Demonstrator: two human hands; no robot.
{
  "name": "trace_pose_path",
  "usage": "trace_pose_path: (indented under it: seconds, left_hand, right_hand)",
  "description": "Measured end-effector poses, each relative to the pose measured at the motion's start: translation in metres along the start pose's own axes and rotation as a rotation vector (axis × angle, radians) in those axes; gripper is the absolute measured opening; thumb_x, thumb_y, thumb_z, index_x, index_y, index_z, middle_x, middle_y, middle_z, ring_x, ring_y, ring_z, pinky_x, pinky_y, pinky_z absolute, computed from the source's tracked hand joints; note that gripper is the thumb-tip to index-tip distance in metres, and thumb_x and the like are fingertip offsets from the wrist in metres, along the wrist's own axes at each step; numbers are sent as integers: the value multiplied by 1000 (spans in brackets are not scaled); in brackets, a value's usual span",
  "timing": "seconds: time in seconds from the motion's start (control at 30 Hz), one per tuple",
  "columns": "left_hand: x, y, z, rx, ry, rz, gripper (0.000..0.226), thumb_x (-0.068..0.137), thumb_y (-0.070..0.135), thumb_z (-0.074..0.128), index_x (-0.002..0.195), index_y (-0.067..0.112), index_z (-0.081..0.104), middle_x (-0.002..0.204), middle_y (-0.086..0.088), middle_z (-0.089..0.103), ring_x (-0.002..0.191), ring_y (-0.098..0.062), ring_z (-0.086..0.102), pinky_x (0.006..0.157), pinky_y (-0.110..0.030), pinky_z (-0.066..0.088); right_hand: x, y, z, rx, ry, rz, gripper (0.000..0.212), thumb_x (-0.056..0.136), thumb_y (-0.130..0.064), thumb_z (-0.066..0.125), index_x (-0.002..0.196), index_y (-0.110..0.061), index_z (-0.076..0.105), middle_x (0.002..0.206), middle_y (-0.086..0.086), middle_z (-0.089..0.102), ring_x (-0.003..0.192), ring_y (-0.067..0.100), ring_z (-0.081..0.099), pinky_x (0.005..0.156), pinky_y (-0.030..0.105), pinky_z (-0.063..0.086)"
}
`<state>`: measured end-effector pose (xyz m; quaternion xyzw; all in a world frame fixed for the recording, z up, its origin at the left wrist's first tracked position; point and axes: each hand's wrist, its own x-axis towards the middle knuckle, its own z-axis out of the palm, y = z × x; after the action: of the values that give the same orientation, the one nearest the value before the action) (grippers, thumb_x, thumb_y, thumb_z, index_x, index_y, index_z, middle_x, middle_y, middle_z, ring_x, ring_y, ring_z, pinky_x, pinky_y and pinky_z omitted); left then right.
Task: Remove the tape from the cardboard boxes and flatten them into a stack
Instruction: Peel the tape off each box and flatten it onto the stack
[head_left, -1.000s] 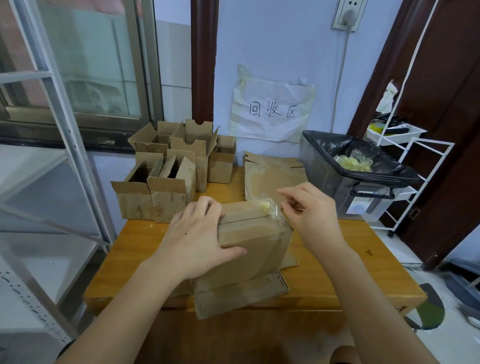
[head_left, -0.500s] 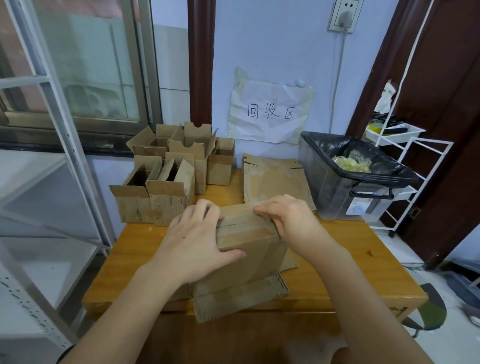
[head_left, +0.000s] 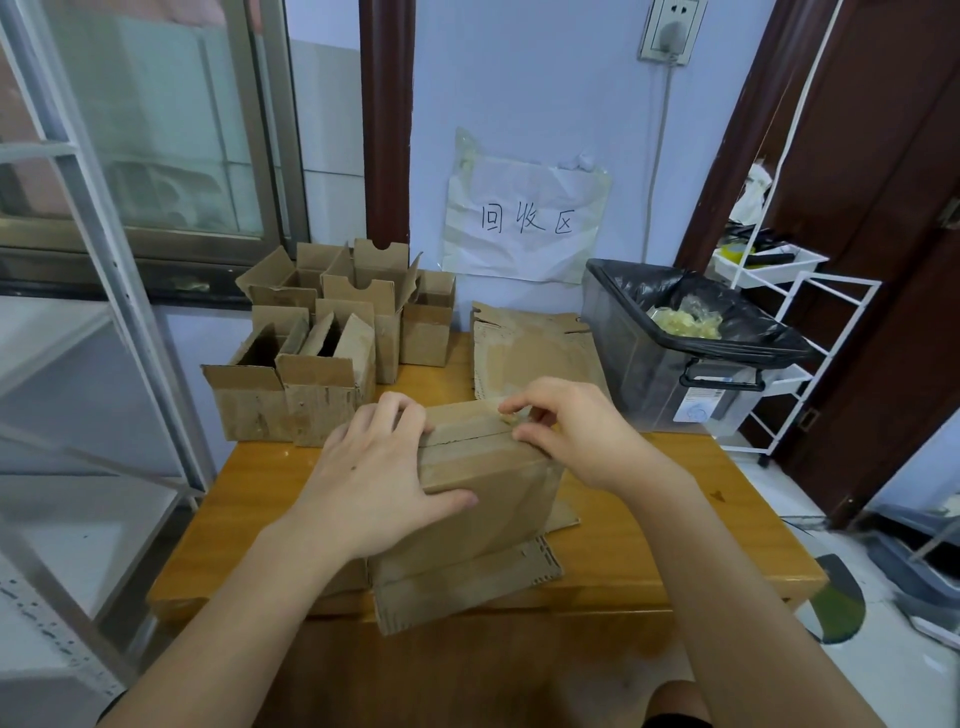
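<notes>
Gripping closed box (head_left: 483, 467) at frame centre, left hand (head_left: 374, 478) steadies it; right hand (head_left: 566, 431) pinches tape (head_left: 511, 414) at top seam.

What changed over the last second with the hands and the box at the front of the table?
The right hand, which had lifted a bit of tape off the closed box's top edge, dropped onto the top seam and now pinches tape there again. The left hand stayed gripping the box's left side. The open boxes, flattened cardboard and bin did not move.
</notes>
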<state>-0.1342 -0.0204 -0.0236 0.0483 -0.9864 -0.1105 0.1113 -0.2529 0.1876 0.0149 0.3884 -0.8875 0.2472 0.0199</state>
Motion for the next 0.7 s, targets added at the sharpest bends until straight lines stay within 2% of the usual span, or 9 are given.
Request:
trace_pose_path:
  seconds: [0.1, 0.17, 0.27, 0.37, 0.4, 0.47, 0.5, 0.6, 0.7]
  left_hand:
    - [-1, 1, 0, 1, 1, 2, 94, 71, 95, 47, 140, 32, 38, 131, 13, 31, 125, -11, 37, 109, -40, 41]
    - [-2, 1, 0, 0, 7, 5, 94, 71, 95, 47, 140, 32, 38, 131, 13, 31, 125, -11, 37, 110, -39, 41]
    - [-2, 0, -1, -5, 7, 8, 93, 72, 95, 47, 139, 32, 38, 131, 14, 30, 125, -10, 37, 110, -38, 40]
    - [-4, -3, -2, -19, 5, 10, 92, 72, 95, 46, 139, 32, 37, 130, 15, 29, 126, -10, 37, 111, -39, 39]
    - [-4, -4, -2, -23, 4, 11, 92, 72, 95, 46, 139, 32, 37, 130, 15, 29, 126, -10, 37, 111, -39, 39]
    - [-4, -4, -1, -20, 5, 13, 92, 72, 95, 47, 139, 32, 37, 131, 14, 29, 126, -10, 37, 111, -38, 39]
    - [-3, -3, 0, -14, 7, 13, 92, 72, 95, 48, 138, 31, 38, 131, 14, 30, 126, -10, 37, 110, -38, 40]
    - [-1, -1, 1, 0, 9, 15, 91, 72, 95, 49, 137, 32, 38, 130, 14, 31, 124, -10, 38, 109, -38, 41]
    - [-1, -1, 1, 0, 7, 10, 91, 72, 94, 50, 137, 32, 39, 131, 14, 32, 124, -10, 38, 109, -39, 42]
  right_hand:
    - [3, -1, 9, -1, 30, -36, 8, 93, -29, 72, 97, -30, 64, 104, -14, 55, 91, 4, 55, 83, 20, 47]
    - [7, -1, 16, -22, 115, -51, 10, 95, -22, 69, 89, -26, 61, 95, -12, 56, 86, 4, 55, 80, 26, 50]
    - [4, 2, 22, -20, 230, -13, 10, 89, -11, 69, 86, -19, 64, 86, -7, 62, 81, 9, 58, 78, 33, 53]
    - [9, 1, 12, -38, 313, 19, 13, 87, -3, 68, 91, -14, 72, 90, -1, 69, 84, 14, 63, 83, 35, 53]
    - [14, 0, 8, -89, 240, 43, 16, 90, -5, 65, 99, -13, 75, 100, 1, 72, 92, 18, 65, 89, 36, 53]
    - [23, -4, 1, -307, -54, 121, 28, 100, -15, 54, 121, -16, 73, 126, 2, 68, 117, 24, 61, 105, 36, 45]
    - [23, -5, 1, -372, -125, 106, 30, 103, -18, 51, 126, -18, 71, 131, 1, 66, 123, 25, 58, 107, 35, 43]
    - [13, 5, 7, -373, -50, -48, 27, 104, -15, 51, 117, -15, 73, 120, 8, 66, 111, 26, 57, 100, 39, 43]
    - [0, 2, 6, -424, -176, -57, 35, 111, -27, 36, 127, -19, 67, 130, -4, 60, 104, 14, 43, 101, 25, 31]
